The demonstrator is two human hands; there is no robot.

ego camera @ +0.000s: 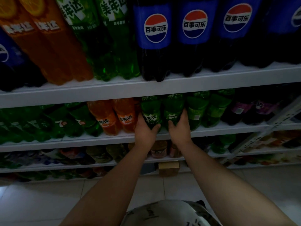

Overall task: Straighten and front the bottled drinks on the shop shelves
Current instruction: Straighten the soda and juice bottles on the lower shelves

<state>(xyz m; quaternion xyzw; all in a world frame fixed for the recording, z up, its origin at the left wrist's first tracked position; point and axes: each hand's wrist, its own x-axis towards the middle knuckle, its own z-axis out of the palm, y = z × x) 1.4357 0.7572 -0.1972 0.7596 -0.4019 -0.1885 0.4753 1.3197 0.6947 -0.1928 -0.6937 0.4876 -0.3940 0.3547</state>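
Left grip (145, 130) closed round the low body of a dark green plastic soda bottle (150, 115); right grip (178, 129) closed round the matching green plastic neighbour (173, 111). Both bottles stand at the front lip of the white metal middle shelf (65, 141). Risk as I judge it: pulling both at once could tip one off the lip or knock the orange plastic bottle (126, 116) just beside. Left bottle's label faces out; the neighbour's shows only small print.

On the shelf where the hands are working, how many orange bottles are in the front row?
2. The left orange bottle stands beside the dark green bottles; the right orange bottle stands next to the green bottle gripped by the left hand. Others may be hidden behind.
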